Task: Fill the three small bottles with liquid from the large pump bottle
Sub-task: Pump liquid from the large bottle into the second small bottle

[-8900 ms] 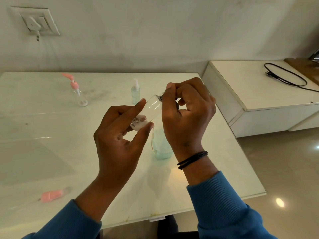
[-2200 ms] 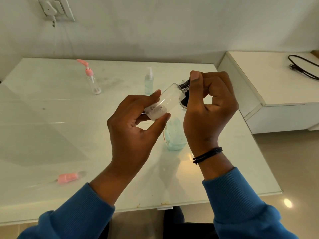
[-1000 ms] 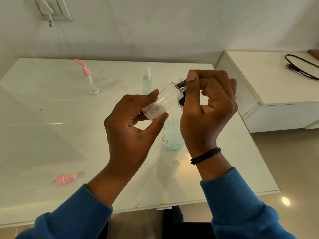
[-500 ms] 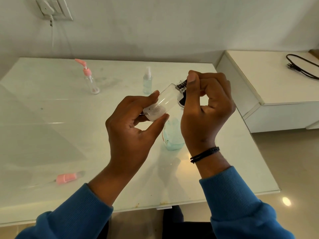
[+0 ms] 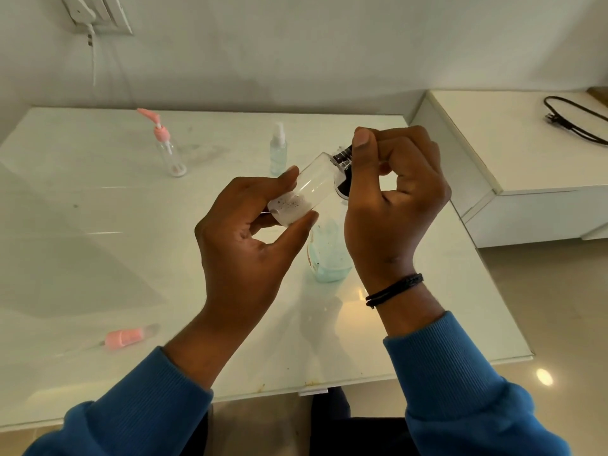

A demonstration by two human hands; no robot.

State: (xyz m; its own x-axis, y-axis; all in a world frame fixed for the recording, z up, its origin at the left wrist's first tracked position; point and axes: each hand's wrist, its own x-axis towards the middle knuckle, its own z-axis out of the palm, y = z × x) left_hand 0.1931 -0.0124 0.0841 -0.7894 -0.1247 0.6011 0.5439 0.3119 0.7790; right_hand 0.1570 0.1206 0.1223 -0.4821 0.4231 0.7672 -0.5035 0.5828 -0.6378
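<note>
My left hand grips a small clear bottle, tilted with its mouth up to the right and a little foamy white liquid at its bottom. My right hand is curled over the black pump head of the large pale-blue pump bottle, which stands on the table under both hands. The pump nozzle meets the small bottle's mouth. A small bottle with a pink pump and a small white-topped spray bottle stand farther back.
A pink cap with a tube lies on the white glass table near its front left. A lower white cabinet with a black cable stands to the right. A wall socket is at top left.
Both hands stay in the same grip at the pump. The foamy liquid in the tilted small bottle looks slightly more than in the earliest frame.
</note>
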